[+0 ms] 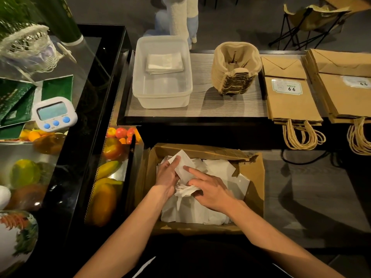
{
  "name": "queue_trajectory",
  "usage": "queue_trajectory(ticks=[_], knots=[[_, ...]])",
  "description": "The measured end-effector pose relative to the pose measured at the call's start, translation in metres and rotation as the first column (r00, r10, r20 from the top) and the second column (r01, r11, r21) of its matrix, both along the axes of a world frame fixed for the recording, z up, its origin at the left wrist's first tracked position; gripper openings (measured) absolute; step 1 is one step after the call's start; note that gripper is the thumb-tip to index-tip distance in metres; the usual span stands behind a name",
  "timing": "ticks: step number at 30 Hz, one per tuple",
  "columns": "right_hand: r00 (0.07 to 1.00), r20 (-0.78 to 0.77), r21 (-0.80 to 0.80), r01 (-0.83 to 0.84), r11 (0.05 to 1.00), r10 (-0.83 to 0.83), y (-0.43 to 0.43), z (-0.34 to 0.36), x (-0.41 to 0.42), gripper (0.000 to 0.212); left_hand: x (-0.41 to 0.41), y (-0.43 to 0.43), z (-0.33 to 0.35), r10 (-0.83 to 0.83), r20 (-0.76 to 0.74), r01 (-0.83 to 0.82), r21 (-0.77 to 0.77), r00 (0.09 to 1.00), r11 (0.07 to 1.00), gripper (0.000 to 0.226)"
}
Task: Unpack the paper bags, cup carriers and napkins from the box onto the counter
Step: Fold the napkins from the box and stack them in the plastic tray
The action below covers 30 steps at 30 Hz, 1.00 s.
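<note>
An open cardboard box point(251, 177) sits low in front of me, filled with loose white napkins point(218, 171). My left hand point(167, 175) holds a folded white napkin point(183, 166) above the pile. My right hand point(208, 189) touches that napkin with its forefinger while its other fingers curl round crumpled napkins beneath. On the counter stand a clear plastic tub point(160, 97) with a few napkins point(164, 63) inside, a stack of pulp cup carriers point(234, 69) and two stacks of brown paper bags point(289, 97) point(345, 91).
A glass display case with fruit point(112, 147) stands to the left of the box. A white digital timer point(54, 113) lies on top of it, with green cards and a basket nearby. A folding chair point(313, 21) stands beyond the counter.
</note>
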State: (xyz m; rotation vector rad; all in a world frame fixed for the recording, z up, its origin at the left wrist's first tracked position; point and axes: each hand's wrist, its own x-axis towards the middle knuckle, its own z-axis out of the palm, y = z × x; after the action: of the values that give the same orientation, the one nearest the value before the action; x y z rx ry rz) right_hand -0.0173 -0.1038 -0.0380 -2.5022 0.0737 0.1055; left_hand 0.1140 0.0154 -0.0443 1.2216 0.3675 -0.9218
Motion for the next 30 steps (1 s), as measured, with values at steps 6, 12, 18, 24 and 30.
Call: queue_trajectory(ticks=[6, 12, 18, 24, 30], knots=[[0.986, -0.08, 0.169, 0.157, 0.973, -0.145, -0.003, 0.008, -0.004, 0.015, 0.0, 0.003, -0.004, -0.097, 0.06, 0.097, 0.007, 0.993, 0.995, 0.02], [0.766, -0.457, 0.625, 0.638, 0.45, -0.451, -0.015, 0.038, 0.012, 0.02, -0.002, 0.005, -0.004, -0.231, 0.235, 0.204, 0.13, 0.944, 0.97, 0.024], [0.66, -0.557, 0.628, 0.732, 0.264, -0.504, -0.014, 0.038, 0.024, 0.03, -0.01, -0.002, 0.005, -0.237, 0.167, 0.214, 0.14, 0.957, 0.967, 0.03], [0.687, -0.546, 0.576, 0.723, 0.381, -0.479, -0.006, 0.033, 0.022, 0.036, -0.019, 0.001, 0.013, -0.341, 0.221, 0.297, 0.21, 0.914, 0.932, 0.052], [0.687, -0.554, 0.716, 0.681, 0.151, -0.47, -0.011, 0.031, 0.017, 0.05, -0.021, 0.006, 0.024, -0.344, 0.152, 0.344, 0.027, 0.927, 0.939, 0.087]])
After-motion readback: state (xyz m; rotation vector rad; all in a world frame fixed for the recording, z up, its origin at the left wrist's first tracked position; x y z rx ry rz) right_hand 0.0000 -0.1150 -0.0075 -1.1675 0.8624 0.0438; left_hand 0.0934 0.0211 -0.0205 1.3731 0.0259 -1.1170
